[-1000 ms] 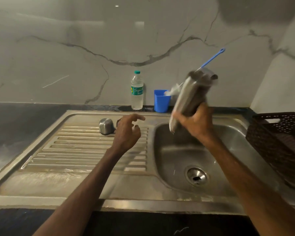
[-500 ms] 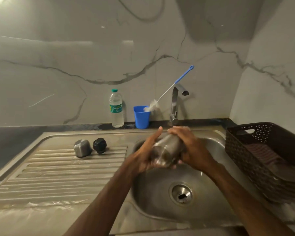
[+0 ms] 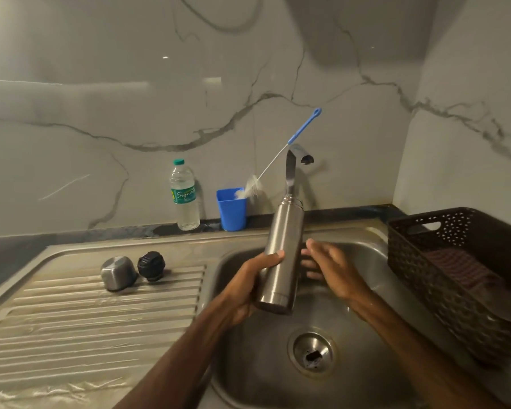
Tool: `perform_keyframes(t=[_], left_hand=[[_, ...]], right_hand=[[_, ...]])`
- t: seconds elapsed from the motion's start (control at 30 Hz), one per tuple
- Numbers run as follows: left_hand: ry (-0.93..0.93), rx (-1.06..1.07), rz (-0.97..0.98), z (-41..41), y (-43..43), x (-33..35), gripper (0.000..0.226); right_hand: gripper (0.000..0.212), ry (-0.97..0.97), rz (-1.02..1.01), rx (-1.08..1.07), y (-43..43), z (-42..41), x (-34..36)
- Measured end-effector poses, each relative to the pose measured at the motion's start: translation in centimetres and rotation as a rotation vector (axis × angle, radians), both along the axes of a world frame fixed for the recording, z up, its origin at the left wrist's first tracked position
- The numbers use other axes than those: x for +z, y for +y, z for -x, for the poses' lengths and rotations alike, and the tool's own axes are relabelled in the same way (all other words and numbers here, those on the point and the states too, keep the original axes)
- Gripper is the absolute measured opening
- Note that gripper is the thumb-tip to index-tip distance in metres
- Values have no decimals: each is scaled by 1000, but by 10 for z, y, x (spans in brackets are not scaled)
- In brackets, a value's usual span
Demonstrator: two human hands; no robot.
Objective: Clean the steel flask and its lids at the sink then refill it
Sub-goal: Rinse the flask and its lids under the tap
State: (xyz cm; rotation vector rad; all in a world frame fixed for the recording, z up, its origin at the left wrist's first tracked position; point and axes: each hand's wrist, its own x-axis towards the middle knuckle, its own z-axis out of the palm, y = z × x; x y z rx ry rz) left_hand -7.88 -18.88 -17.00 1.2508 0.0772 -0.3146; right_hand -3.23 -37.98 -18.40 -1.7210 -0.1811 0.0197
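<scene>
Partly reading "Signa" on green label of water bottle (image 3: 185,196); gripping steel flask (image 3: 282,255) low in left hand (image 3: 247,290) over sink (image 3: 248,367), long axis near upright, mouth pointing up toward tap (image 3: 291,172); holding right hand (image 3: 332,268) slack-fingered just beside.

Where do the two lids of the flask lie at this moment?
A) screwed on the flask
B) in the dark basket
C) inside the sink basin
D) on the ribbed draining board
D: the steel cap and the black stopper sit side by side on the ribbed draining board, and the flask held in the left hand has a bare neck.
</scene>
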Motion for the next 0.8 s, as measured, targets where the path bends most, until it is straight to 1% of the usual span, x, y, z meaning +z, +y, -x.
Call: perform_keyframes(t=[0.03, 0.1, 0.13, 0.23, 0.27, 0.33, 0.37, 0.43, 0.47, 0.5, 0.57, 0.6, 0.63, 0.7, 0.73, 0.8], left_hand=[[0, -18, 36, -1, 1, 0, 54], [2, -32, 118, -1, 1, 0, 44], [14, -19, 155, -2, 1, -1, 46], [47, -11, 279, -6, 0, -10, 65], [58, 10, 283, -6, 0, -9, 66], [64, 64, 260, -6, -1, -11, 62], [38, 85, 236, -7, -2, -12, 54], [-67, 224, 64, -9, -7, -14, 17], [-117, 301, -31, -12, -8, -17, 17], [-134, 338, -101, -13, -10, -20, 25], [-149, 353, -107, -7, -14, -15, 25], [-135, 311, -64, -3, -16, -11, 25], [-109, 232, 2, 2, -18, -6, 33], [-60, 79, 81, 7, -19, -1, 55], [-53, 51, 105, 7, -19, -1, 60], [-34, 38, 173, 7, -18, -2, 58]], right_hand=[[38, 79, -89, 69, 5, 2, 3], [39, 92, -143, 173, 12, 9, 9], [39, 75, -160, 205, 14, 12, 10], [37, 30, -163, 262, 16, 15, 10], [37, 10, -169, 265, 18, 17, 9], [45, -26, -212, 219, 21, 14, 5], [53, -48, -226, 184, 21, 13, 3], [73, -112, -213, 107, 21, 11, 2], [81, -150, -185, 75, 21, 12, 1], [86, -182, -151, 51, 21, 13, 1], [89, -213, -98, 4, 23, 15, 0], [87, -215, -77, -20, 24, 16, 0], [82, -205, -69, -36, 24, 16, -1], [65, -141, -109, -27, 23, 16, 1], [55, -100, -144, -13, 22, 15, 2], [41, -55, -195, 12, 17, 14, 4]])
